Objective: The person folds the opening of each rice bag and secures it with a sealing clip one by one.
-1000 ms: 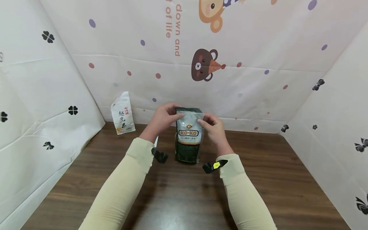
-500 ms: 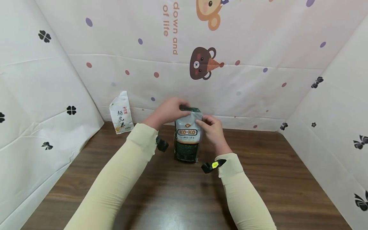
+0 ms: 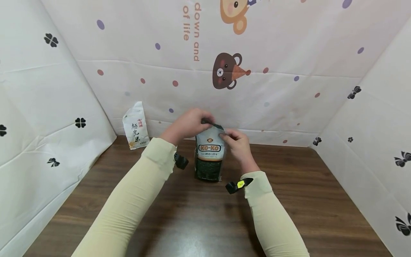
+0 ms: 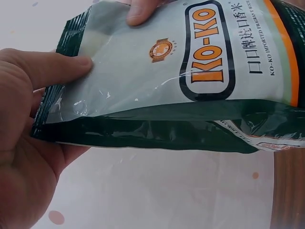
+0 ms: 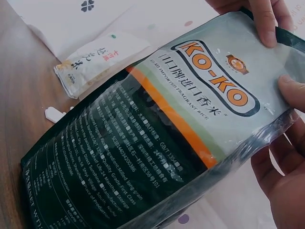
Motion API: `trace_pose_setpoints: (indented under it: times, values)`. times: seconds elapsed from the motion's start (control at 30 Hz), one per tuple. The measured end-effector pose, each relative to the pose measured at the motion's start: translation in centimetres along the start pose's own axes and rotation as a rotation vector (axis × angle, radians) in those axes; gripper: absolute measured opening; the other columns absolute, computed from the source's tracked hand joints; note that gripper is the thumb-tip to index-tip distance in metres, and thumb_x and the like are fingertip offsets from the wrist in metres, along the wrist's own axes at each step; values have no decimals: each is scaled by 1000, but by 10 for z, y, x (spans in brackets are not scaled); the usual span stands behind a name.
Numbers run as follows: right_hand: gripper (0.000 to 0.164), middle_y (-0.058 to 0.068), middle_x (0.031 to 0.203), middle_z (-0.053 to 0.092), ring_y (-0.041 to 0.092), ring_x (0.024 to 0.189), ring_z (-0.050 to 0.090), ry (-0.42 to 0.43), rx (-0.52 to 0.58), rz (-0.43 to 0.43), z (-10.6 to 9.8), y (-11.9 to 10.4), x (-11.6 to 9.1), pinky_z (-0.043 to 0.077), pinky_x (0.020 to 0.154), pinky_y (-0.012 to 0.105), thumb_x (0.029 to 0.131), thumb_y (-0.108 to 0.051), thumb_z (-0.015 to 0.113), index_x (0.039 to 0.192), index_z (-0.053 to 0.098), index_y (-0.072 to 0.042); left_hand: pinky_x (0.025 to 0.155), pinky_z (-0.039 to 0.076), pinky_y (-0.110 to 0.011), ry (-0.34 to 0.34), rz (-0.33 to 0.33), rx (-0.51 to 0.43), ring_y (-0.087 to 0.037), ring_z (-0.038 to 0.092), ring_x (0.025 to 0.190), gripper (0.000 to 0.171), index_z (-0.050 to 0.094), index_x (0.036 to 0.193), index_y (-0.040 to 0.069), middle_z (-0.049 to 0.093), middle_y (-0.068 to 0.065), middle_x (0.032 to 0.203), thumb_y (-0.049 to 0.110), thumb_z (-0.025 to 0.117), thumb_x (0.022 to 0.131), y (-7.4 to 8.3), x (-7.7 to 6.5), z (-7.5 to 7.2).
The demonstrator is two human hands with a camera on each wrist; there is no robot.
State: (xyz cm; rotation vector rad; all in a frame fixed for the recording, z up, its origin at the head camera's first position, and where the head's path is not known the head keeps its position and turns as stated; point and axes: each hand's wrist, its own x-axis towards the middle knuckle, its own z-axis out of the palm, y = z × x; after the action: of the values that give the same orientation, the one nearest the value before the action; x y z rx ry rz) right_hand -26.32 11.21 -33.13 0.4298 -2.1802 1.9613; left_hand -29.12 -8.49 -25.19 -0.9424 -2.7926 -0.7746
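Observation:
A green and silver bag of KO-KO rice (image 3: 209, 165) stands upright on the table near the back wall. My left hand (image 3: 190, 123) grips its dark green top edge, thumb on the front and fingers behind, clearest in the left wrist view on the top seal (image 4: 74, 31). At the upper right side of the bag, my right hand (image 3: 239, 144) pinches the film between thumb and fingers. The right wrist view has both the right hand (image 5: 288, 176) and left fingertips (image 5: 266, 28) at the bag's top. The bag's back is hidden.
A white rice bag (image 3: 136, 126) with a cut, slanted top leans at the back left against the patterned cloth wall (image 3: 273, 107). A small white object (image 5: 55, 114) lies on the brown wooden table (image 3: 282, 185), partly hidden behind the KO-KO bag.
My left hand has shifted from the bag's upper left corner rightward along the top edge, which now slants and is creased. The right hand has stayed at the upper right side.

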Motion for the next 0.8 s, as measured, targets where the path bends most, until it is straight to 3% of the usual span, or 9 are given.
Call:
trace_pose_setpoints:
  times: [0.23, 0.63, 0.8]
  values:
    - [25, -14, 91, 67, 4, 82, 60, 20, 9, -17, 0, 5, 1, 50, 73, 22, 91, -8, 67, 111, 68, 7, 84, 52, -34, 18, 44, 23, -16, 63, 95, 13, 73, 100, 14, 72, -2, 101, 11, 61, 94, -1, -1, 0]
    - [23, -19, 94, 68, 3, 88, 62, 45, 0, -48, -1, 9, 3, 51, 78, 21, 92, -7, 64, 112, 68, 6, 84, 51, -35, 25, 17, -9, -16, 63, 93, 16, 73, 97, 14, 72, -2, 99, 10, 58, 96, -5, -4, 0]
    - [22, -9, 100, 71, 5, 92, 63, 63, 44, -74, -2, 24, 8, 51, 79, 21, 92, -6, 65, 111, 70, 2, 82, 51, -34, 38, 21, -24, -16, 62, 90, 18, 74, 95, 15, 72, -1, 96, 10, 57, 97, -9, -4, 1]
